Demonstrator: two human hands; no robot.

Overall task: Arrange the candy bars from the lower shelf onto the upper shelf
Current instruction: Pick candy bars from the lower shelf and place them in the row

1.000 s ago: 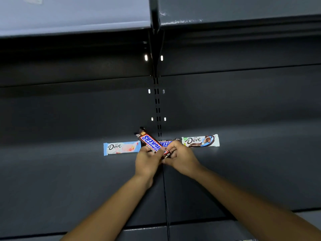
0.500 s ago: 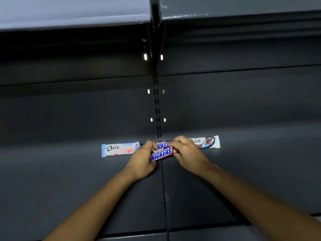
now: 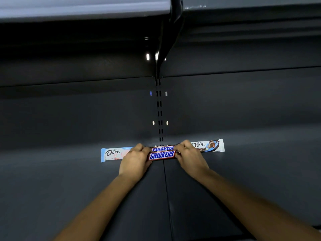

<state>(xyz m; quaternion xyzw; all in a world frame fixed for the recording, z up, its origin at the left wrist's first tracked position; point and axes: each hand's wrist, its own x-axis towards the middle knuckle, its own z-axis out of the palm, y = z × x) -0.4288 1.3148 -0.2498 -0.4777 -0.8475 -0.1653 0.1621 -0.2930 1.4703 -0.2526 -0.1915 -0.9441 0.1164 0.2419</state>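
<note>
Two Snickers bars lie side by side on the dark shelf at its middle seam. The front Snickers bar is held at both ends: my left hand grips its left end and my right hand pinches its right end. The rear Snickers bar lies just behind it. A pale blue Dove bar lies to the left, partly under my left hand. A white Dove bar lies to the right, partly behind my right hand.
A shelf board overhangs at the top of the view. A slotted upright runs down the back panel at centre, with a bracket above it. Dark bare shelf stretches to both sides of the bars.
The front Snickers bar was tilted up a second ago; both hands turned it level and laid it in front of the rear Snickers bar. The hands stay on its ends.
</note>
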